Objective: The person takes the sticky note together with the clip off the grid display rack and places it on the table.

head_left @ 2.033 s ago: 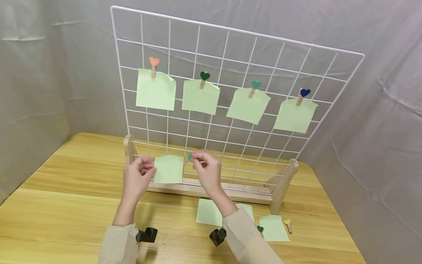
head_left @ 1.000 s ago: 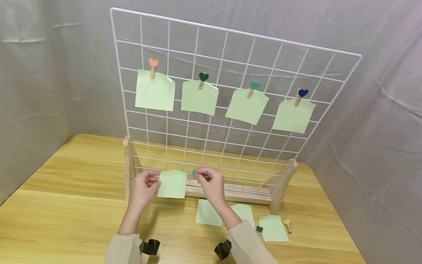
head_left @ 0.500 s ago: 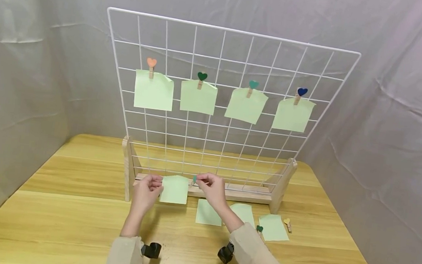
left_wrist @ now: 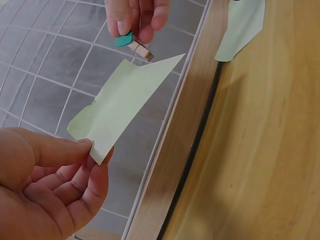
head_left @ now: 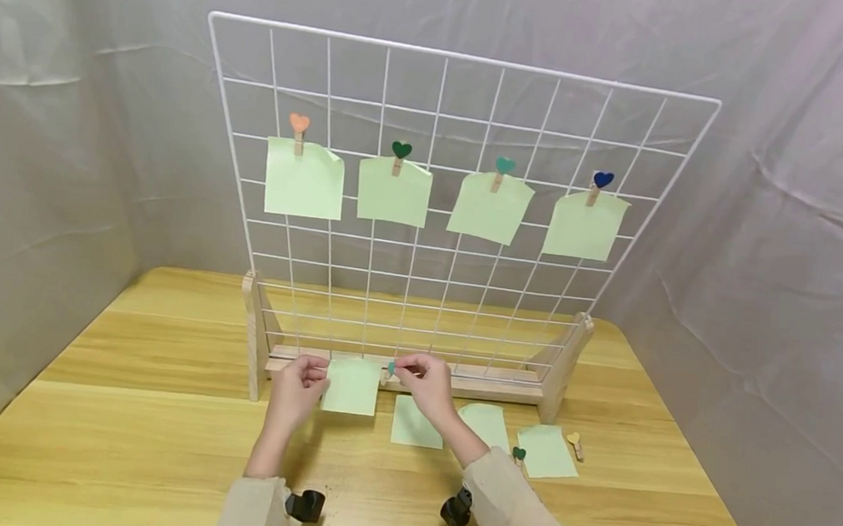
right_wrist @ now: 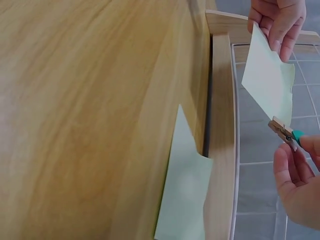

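My left hand (head_left: pixel 295 390) pinches a pale green sticky note (head_left: pixel 352 386) by its left edge, in front of the grid rack's wooden base. My right hand (head_left: pixel 429 381) pinches a small wooden clothespin (right_wrist: pixel 280 129) with a teal heart (left_wrist: pixel 123 39) between thumb and fingers. The clothespin's tip lies close to the note's right-hand edge. In the right wrist view it overlaps a corner of the note (right_wrist: pixel 267 75), while the left wrist view shows a small gap. The note's top edge looks bent in the left wrist view.
A white wire grid (head_left: pixel 447 58) stands upright in a wooden base (head_left: pixel 493 388). Several green notes hang on it from heart clothespins. On the table (head_left: pixel 151 431) lie more notes (head_left: pixel 417 423), a dark green heart clothespin (head_left: pixel 519 455) and a yellow one (head_left: pixel 575 445).
Both hands have come down and slightly right, from in front of the lower grid to the base, still holding the note and the clothespin. The hanging notes stay in place.
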`<state>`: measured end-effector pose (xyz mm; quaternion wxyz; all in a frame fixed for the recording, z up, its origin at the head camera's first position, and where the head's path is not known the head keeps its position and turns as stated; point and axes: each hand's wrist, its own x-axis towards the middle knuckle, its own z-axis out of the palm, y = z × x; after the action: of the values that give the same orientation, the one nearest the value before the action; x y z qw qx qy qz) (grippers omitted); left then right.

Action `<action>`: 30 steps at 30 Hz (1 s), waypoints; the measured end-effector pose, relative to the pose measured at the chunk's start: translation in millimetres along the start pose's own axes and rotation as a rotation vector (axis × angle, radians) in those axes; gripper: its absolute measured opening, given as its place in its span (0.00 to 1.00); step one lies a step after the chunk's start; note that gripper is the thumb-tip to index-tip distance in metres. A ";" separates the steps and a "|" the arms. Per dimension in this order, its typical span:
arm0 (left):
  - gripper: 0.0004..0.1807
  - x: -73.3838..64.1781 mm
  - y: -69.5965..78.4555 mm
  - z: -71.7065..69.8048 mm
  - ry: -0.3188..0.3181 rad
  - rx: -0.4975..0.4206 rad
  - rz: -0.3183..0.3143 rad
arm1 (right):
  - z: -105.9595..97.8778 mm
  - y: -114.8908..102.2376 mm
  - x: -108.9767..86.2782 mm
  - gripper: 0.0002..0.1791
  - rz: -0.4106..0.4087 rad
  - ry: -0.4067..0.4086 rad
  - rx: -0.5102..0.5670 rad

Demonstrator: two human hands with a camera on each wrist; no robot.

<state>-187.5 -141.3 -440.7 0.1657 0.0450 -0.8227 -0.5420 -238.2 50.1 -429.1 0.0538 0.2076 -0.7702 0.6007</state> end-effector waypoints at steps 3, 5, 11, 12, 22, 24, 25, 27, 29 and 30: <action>0.09 0.0 -1.4 0.5 -0.006 0.002 -0.001 | 0.2 16.2 3.8 0.03 0.036 -0.008 -0.009; 0.09 0.0 -2.4 0.8 -0.008 0.006 0.001 | 0.1 20.5 4.1 0.02 0.059 -0.019 -0.030; 0.10 0.4 -6.6 2.9 -0.018 0.013 -0.018 | -0.2 25.6 4.1 0.02 0.102 -0.073 -0.081; 0.10 0.3 -7.1 3.2 -0.022 0.011 -0.024 | -0.2 26.2 4.1 0.02 0.108 -0.083 -0.089; 0.10 -1.6 -11.4 6.8 -0.071 0.022 -0.077 | -0.2 31.4 2.3 0.02 0.178 -0.204 -0.173; 0.10 -2.3 -12.0 7.8 -0.077 0.026 -0.079 | -0.1 31.7 1.6 0.02 0.197 -0.226 -0.182; 0.09 -2.8 -12.1 8.1 -0.081 0.028 -0.076 | -0.1 31.7 1.4 0.02 0.198 -0.236 -0.189; 0.09 -3.5 -12.7 9.1 -0.085 0.029 -0.074 | 0.1 31.5 0.9 0.02 0.204 -0.247 -0.200; 0.09 -4.1 -13.3 10.1 -0.086 0.034 -0.072 | 0.5 31.2 0.5 0.02 0.207 -0.256 -0.214; 0.09 -4.3 -13.9 10.6 -0.088 0.037 -0.072 | 0.8 30.6 0.2 0.02 0.209 -0.261 -0.219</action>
<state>-188.4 -136.6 -458.0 0.1086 0.0538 -0.8368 -0.5340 -250.1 55.2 -456.9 -0.0867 0.1957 -0.8488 0.4835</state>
